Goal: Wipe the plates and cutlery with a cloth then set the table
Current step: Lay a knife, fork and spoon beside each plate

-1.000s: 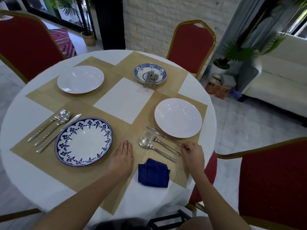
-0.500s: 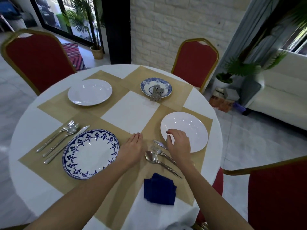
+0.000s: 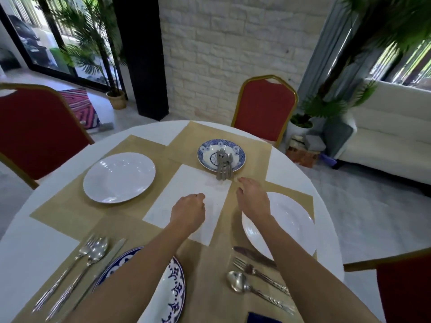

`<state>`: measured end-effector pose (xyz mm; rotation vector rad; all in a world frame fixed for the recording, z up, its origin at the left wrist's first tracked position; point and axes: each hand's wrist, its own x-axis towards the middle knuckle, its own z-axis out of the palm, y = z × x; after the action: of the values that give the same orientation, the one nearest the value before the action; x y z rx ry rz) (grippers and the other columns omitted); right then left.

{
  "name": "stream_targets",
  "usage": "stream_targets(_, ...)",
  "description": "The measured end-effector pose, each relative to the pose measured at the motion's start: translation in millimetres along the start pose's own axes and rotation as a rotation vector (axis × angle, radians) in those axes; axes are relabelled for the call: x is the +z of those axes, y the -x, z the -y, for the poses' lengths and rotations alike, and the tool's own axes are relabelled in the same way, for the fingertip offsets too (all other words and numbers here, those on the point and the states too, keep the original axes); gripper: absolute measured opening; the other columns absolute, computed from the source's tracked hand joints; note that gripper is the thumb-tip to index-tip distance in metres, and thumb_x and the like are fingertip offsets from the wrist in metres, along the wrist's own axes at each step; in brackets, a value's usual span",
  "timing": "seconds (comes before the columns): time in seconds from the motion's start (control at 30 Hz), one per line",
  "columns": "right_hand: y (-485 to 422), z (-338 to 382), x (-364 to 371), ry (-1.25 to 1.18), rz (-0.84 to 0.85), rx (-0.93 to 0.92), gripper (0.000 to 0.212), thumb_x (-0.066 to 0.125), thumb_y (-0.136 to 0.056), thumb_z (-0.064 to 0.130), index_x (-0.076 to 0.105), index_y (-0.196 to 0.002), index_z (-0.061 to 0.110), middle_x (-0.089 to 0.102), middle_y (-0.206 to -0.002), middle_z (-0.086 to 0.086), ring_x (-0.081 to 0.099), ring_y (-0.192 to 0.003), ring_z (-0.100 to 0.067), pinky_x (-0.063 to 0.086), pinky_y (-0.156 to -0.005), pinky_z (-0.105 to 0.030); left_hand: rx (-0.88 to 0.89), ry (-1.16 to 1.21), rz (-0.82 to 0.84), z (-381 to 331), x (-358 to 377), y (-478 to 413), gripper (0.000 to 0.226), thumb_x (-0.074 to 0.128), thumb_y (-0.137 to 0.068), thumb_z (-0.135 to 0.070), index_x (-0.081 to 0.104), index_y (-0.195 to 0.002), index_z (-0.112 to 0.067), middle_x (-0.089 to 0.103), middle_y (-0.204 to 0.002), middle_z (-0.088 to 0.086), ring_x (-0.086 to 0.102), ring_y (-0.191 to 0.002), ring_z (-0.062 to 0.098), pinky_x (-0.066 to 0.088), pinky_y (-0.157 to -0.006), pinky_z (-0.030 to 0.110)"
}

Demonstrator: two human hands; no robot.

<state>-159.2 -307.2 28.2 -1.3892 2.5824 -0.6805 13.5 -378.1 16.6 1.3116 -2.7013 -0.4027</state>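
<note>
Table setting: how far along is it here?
Done: two places have a knife, fork and spoon laid, beside the patterned plate and the near white plate. In hand: nothing held; the right hand is stretched toward the cutlery pile in the blue dish, left hand beside it. Left: the far white plate and the blue dish lack laid cutlery.

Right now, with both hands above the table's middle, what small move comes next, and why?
Probably reach the right hand forward and grip the cutlery bundle in the blue patterned bowl: that hand is open, empty and just short of it.
</note>
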Motion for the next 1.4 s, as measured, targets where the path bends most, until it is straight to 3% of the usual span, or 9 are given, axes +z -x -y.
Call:
stream_targets(0.17, -49, 12, 15, -0.020, -0.022, 0.097, 0.029, 0.045, -0.094, 0.018, 0.063, -0.117, 0.012, 0.063, -0.112, -0.010, 0.057, -0.105, -0.029, 0.046, -0.084, -0.035, -0.056, 0.147, 0.020, 20, 2, -56, 0.037, 0.038, -0.098, -0.020, 0.048, -0.133, -0.016, 0.058, -0.127, 0.005, 0.054, -0.115, 0.027, 0.045, -0.089, 0.036)
stream_targets(0.37, -97, 9, 44, -0.055, -0.004, 0.171, 0.030, 0.046, -0.095, 0.016, 0.067, -0.116, 0.014, 0.064, -0.115, -0.010, 0.058, -0.104, -0.027, 0.049, -0.088, -0.036, -0.058, 0.378, 0.062, 23, 27, -125, 0.037, 0.044, -0.096, -0.022, 0.050, -0.132, -0.017, 0.063, -0.123, 0.007, 0.054, -0.116, 0.029, 0.043, -0.092, 0.035)
stream_targets(0.47, -112, 3, 55, -0.124, -0.011, 0.250, 0.028, 0.050, -0.093, 0.015, 0.070, -0.112, 0.013, 0.068, -0.110, -0.011, 0.061, -0.094, -0.027, 0.047, -0.078, -0.029, -0.117, 0.609, 0.164, 16, 41, -149, 0.037, 0.052, -0.093, -0.028, 0.054, -0.127, -0.016, 0.062, -0.125, 0.006, 0.058, -0.111, 0.028, 0.045, -0.091, 0.033)
stream_targets(0.57, -123, 2, 63, -0.228, -0.035, 0.411, 0.020, 0.057, -0.091, 0.020, 0.067, -0.101, 0.007, 0.069, -0.099, -0.010, 0.057, -0.084, -0.023, 0.037, -0.068, -0.025, -0.251, 0.881, 0.188, 9, 52, -165, 0.038, 0.066, -0.081, -0.038, 0.057, -0.111, -0.017, 0.067, -0.111, 0.007, 0.065, -0.097, 0.028, 0.051, -0.090, 0.039)
stream_targets(0.7, -134, 5, 73, -0.265, -0.037, 0.510, 0.022, 0.062, -0.088, 0.021, 0.062, -0.103, 0.005, 0.068, -0.100, -0.011, 0.060, -0.097, -0.028, 0.036, -0.070, -0.024, -0.358, 1.059, 0.221, 2, 58, -176, 0.035, 0.075, -0.076, -0.024, 0.052, -0.100, -0.013, 0.070, -0.085, 0.011, 0.071, -0.078, 0.027, 0.057, -0.081, 0.044)
stream_targets(0.83, -143, 3, 85, -0.351, -0.049, 0.595, 0.016, 0.065, -0.084, 0.014, 0.063, -0.098, 0.006, 0.066, -0.090, -0.007, 0.063, -0.093, -0.028, 0.047, -0.077, -0.028, -0.372, 1.082, 0.220, 3, 63, -181, 0.034, 0.078, -0.075, -0.020, 0.052, -0.097, -0.013, 0.071, -0.089, 0.014, 0.071, -0.079, 0.028, 0.057, -0.079, 0.044)
stream_targets(0.97, -139, 3, 91, -0.669, -0.051, 0.731, 0.019, 0.068, -0.081, 0.002, 0.058, -0.067, 0.010, 0.060, -0.064, -0.009, 0.061, -0.064, -0.025, 0.057, -0.081, -0.048, -0.376, 1.078, 0.180, 10, 70, -179, 0.027, 0.073, -0.079, -0.026, 0.051, -0.092, -0.017, 0.071, -0.086, 0.013, 0.070, -0.077, 0.028, 0.056, -0.081, 0.045)
stream_targets(1.2, -137, 6, 95, -0.932, -0.061, 0.796, 0.013, 0.072, -0.081, -0.001, 0.062, -0.089, -0.004, 0.062, -0.083, -0.019, 0.060, -0.060, -0.024, 0.055, -0.046, -0.023, -0.330, 1.067, 0.204, 13, 64, -168, 0.028, 0.066, -0.086, -0.026, 0.051, -0.104, -0.011, 0.070, -0.091, 0.010, 0.070, -0.072, 0.024, 0.056, -0.082, 0.043)
stream_targets(1.4, -125, -1, 91, -0.982, -0.049, 0.869, 0.024, 0.073, -0.080, 0.002, 0.061, -0.060, 0.003, 0.055, -0.055, -0.008, 0.045, -0.044, -0.015, 0.041, -0.045, -0.024, -0.310, 0.954, 0.182, 10, 65, -164, 0.033, 0.065, -0.085, -0.033, 0.050, -0.107, -0.012, 0.068, -0.097, 0.007, 0.066, -0.093, 0.028, 0.052, -0.087, 0.039)
